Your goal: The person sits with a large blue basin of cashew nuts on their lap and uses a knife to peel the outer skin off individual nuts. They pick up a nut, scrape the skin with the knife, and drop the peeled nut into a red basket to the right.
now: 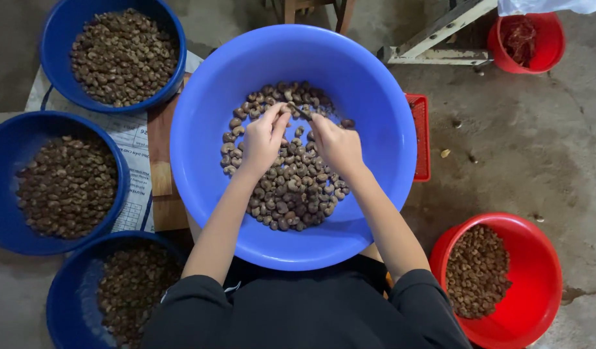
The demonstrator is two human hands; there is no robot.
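From the head view, a large light-blue basin (375,194) was seen at the centre, with a heap of unpeeled cashew kernels (285,187) spread across its bottom. Both hands were held above that heap, close together towards twelve o'clock of the pile. The left hand (262,139) was pinched shut on a single kernel (285,110) between thumb and fingertips. The right hand (336,145) was closed around a small dark tool (300,111), the tip of which was laid against the held kernel; whether it was a blade or a pick could not be told. Black sleeves (194,310) were seen at six o'clock of the frame.

At ten o'clock of the basin a dark-blue bowl (58,39) filled with brown nuts was set, a second dark-blue bowl (0,194) at nine o'clock, and a third (62,297) at seven o'clock, each likewise filled. A printed paper sack (133,139) and a wooden board (159,168) were laid beneath them, just beside the basin. At four o'clock a red bucket (537,271) holding lighter kernels was placed on the concrete floor (537,142). A smaller red bucket (547,42) was seen at one o'clock, and a red crate (422,136) was partly hidden behind the basin at three o'clock.
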